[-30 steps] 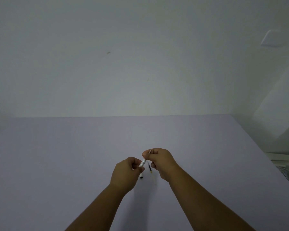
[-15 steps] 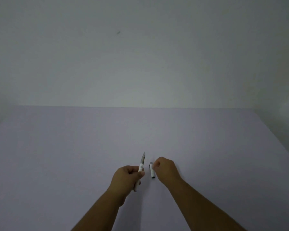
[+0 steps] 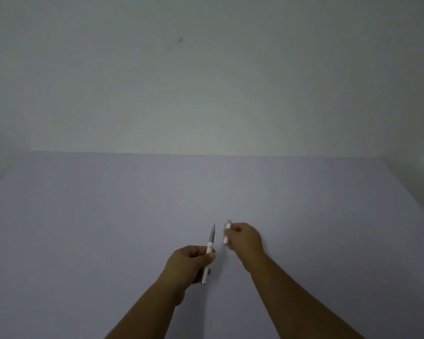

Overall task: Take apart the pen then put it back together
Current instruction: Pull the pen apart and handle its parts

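Observation:
My left hand [image 3: 190, 261] grips a white pen body [image 3: 209, 250] with a grey tapered tip that points up and away from me; its lower end sticks out below my fist. To its right, my right hand [image 3: 245, 239] pinches a short white pen cap [image 3: 226, 232], held just above the table surface. The two parts are apart, a small gap between them. Both hands hover over the near middle of the pale lilac table [image 3: 108, 228].
A plain pale wall rises behind the table's far edge [image 3: 206, 154]. The table's right edge [image 3: 411, 192] runs diagonally at the right side. A dark gap shows past the left corner.
One second ago both hands held the pen together. They have since separated: my left hand keeps the pen body, and my right hand has picked up the cap from the table.

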A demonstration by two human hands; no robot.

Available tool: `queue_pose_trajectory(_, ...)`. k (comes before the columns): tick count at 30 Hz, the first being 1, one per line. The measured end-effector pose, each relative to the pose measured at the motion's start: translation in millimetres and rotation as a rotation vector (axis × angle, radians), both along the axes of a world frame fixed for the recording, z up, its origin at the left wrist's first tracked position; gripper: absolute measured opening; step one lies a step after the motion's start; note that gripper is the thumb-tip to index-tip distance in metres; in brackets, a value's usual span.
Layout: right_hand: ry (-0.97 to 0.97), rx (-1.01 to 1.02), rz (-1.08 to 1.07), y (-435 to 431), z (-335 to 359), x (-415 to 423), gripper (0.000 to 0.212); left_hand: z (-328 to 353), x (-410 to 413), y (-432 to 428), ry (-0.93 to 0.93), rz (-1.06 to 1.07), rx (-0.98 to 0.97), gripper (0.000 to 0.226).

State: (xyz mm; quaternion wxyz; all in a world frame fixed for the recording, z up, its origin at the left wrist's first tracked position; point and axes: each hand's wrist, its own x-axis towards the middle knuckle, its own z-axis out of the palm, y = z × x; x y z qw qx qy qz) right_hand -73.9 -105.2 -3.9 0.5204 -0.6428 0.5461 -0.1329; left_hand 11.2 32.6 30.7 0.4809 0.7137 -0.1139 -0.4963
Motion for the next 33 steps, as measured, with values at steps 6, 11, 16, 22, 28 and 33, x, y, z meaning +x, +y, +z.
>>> queue_pose_trajectory(6, -0.403, 0.284, -0.073, -15.2, 45.1, -5.0, 0.009, 9.7, -11.4, -5.6, -0.020, -0.048, 0.006, 0.004)
queue_pose_trajectory(11, -0.474, 0.305, -0.127, -15.0, 56.4, -16.8, 0.010, 15.7, -21.9, -6.8, -0.034, -0.069, 0.000, 0.003)
queue_pose_trajectory(16, -0.474, 0.309, -0.016, -12.8, 59.2, -27.0, 0.007, 18.4, -27.0, -5.3, -0.030, -0.070, -0.018, 0.003)
queue_pose_trajectory(22, -0.426, 0.325, 0.138, -1.9, 55.6, -32.1, 0.007, 22.2, -27.6, -6.2, -0.034, -0.052, -0.055, 0.004)
queue_pose_trajectory(28, -0.380, 0.323, 0.200, -2.1, 56.1, -34.8, 0.006, 18.5, -28.4, -6.5, -0.028, -0.047, -0.051, 0.003)
queue_pose_trajectory(33, -0.394, 0.322, 0.201, -4.3, 51.6, -34.8, 0.006, 14.3, -25.9, -8.5, 0.045, -0.036, -0.062, 0.003)
